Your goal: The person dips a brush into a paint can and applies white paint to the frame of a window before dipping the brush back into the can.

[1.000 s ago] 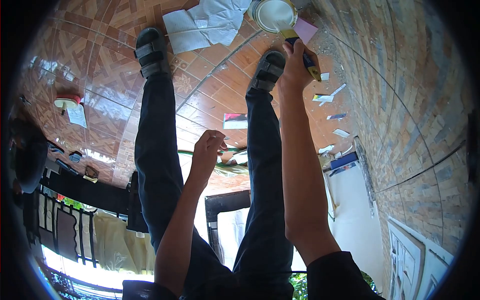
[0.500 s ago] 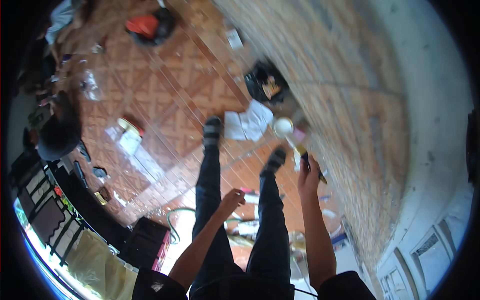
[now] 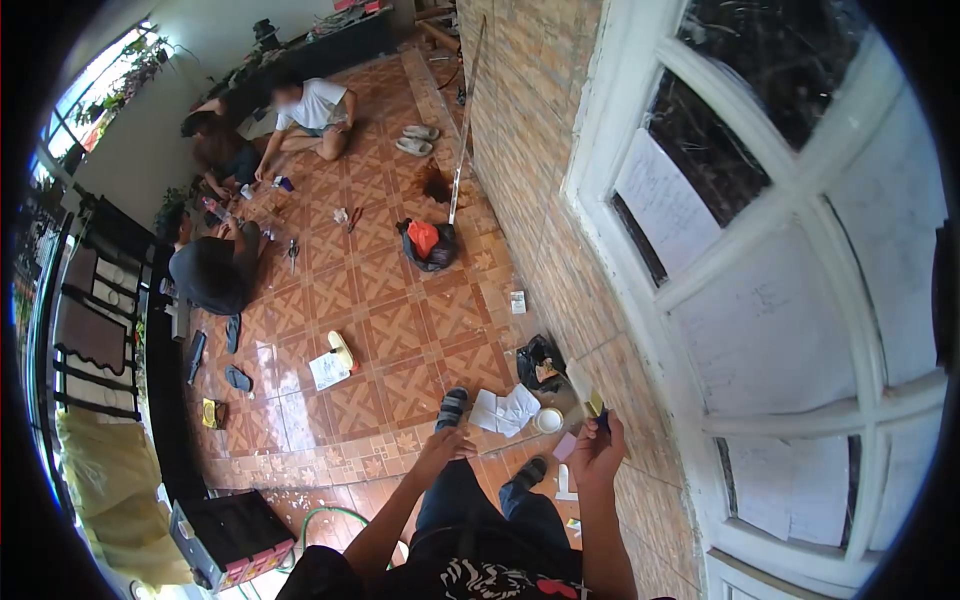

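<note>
My right hand (image 3: 598, 452) is closed around the dark handle of a paintbrush (image 3: 595, 404). Its pale bristles point up and away from me, close to the stone-clad wall. Over my knee hangs my left hand (image 3: 447, 450), with nothing in it and its fingers loosely extended. Below the brush, a round white tub (image 3: 547, 420) with pale contents stands on the floor. Beside it lie crumpled white paper (image 3: 504, 411) and a pink piece (image 3: 565, 447). A black plastic bag (image 3: 540, 364) sits against the wall just beyond.
A white-framed glass door (image 3: 790, 330) with papers behind its panes rises at right. Several people sit on the tiled floor (image 3: 395, 330) at far left. A bag with orange inside (image 3: 428, 245) and a pole (image 3: 466, 130) stand farther along the wall. A dark box-shaped machine (image 3: 232, 535) is lower left.
My view has tilted up, bringing the door and the seated people into sight. The paintbrush stays in my right hand. My left hand's fingers have loosened from a curl.
</note>
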Tool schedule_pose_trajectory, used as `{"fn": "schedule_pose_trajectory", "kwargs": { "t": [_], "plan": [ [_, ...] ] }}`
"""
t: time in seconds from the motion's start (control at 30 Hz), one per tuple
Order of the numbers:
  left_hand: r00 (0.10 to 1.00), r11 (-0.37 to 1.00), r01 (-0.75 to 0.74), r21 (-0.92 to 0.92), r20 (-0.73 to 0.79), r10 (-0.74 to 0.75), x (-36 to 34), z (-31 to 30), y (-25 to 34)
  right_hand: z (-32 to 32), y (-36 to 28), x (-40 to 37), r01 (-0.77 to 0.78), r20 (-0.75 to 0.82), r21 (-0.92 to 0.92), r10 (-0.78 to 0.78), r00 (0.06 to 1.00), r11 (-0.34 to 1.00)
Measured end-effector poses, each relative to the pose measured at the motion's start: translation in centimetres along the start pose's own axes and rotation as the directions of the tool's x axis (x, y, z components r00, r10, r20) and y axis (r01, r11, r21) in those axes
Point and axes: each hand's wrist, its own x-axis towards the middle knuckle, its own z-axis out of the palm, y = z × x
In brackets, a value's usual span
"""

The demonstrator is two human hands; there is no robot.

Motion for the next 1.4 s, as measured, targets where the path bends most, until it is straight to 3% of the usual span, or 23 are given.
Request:
{"fn": "schedule_pose_trajectory", "kwargs": {
  "t": [0.1,0.2,0.27,0.33,0.4,0.47,0.53,0.6,0.67,0.77,0.87,0.97,1.1,1.17,1.3,1.4],
  "plan": [
    [0.965,0.957,-0.243,-0.156,-0.141,0.222,-4.0,2.6,1.1,1.0,-4.1,-4.3,-0.049,0.094,0.113,0.039,0.995,0.992],
    [0.955,0.922,-0.288,-0.258,-0.144,0.258,-4.5,5.1,0.2,1.6,-7.0,-8.1,0.046,0.064,0.197,-0.06,0.996,0.979],
    [0.973,0.95,-0.228,-0.215,-0.072,0.217,-3.9,6.6,-0.6,1.0,-8.6,-10.6,0.101,0.112,0.216,-0.128,0.986,0.971],
    [0.972,0.982,-0.183,-0.042,0.142,0.187,-3.5,9.2,0.8,0.7,-9.9,-12.8,0.224,0.053,0.242,-0.243,0.969,0.944],
    [0.935,0.986,-0.154,0.068,0.332,0.123,-3.5,10.8,2.2,0.3,-10.4,-15.4,0.28,0.063,0.242,-0.303,0.951,0.929],
    [0.878,0.965,-0.228,0.132,0.457,0.144,-3.2,11.4,3.1,-1.3,-9.9,-17.5,0.391,0.012,0.254,-0.406,0.914,0.885],
    [0.829,0.933,-0.225,0.28,0.558,0.032,-2.1,10.5,3.2,-2.0,-8.7,-19.3,0.503,-0.066,0.237,-0.503,0.862,0.831],
    [0.825,0.965,-0.203,0.167,0.561,0.076,-1.9,9.2,3.7,-3.0,-6.5,-21.1,0.574,-0.152,0.27,-0.555,0.818,0.773],
    [0.811,0.952,-0.144,0.269,0.584,-0.042,-2.0,7.4,4.5,-3.3,-3.9,-22.6,0.617,-0.23,0.277,-0.572,0.787,0.737],
    [0.882,0.94,-0.054,0.337,0.458,-0.114,-1.6,3.3,5.1,-1.8,1.2,-23.9,0.661,-0.327,0.36,-0.575,0.75,0.659],
    [0.854,0.882,0.014,0.47,0.454,-0.255,-0.8,0.0,5.6,0.5,5.7,-25.8,0.671,-0.368,0.485,-0.565,0.738,0.56],
    [0.814,0.755,-0.011,0.656,0.444,-0.374,-0.7,0.4,7.4,2.3,8.3,-28.3,0.641,-0.433,0.51,-0.473,0.767,0.573],
    [0.711,0.684,-0.168,0.71,0.568,-0.415,0.7,5.1,8.2,2.1,9.1,-30.9,0.742,-0.399,0.481,-0.638,0.659,0.467],
    [0.656,0.701,-0.298,0.648,0.673,-0.343,0.0,9.2,8.5,1.5,8.6,-32.1,0.801,-0.411,0.46,-0.707,0.576,0.384],
    [0.577,0.77,-0.376,0.516,0.78,-0.241,-0.8,15.7,7.9,0.0,7.5,-34.5,0.799,-0.314,0.508,-0.794,0.52,0.322],
    [0.546,0.776,-0.41,0.48,0.81,-0.213,-2.4,18.3,5.9,-0.8,6.4,-35.6,0.822,-0.33,0.506,-0.823,0.463,0.259]
  ]
}}
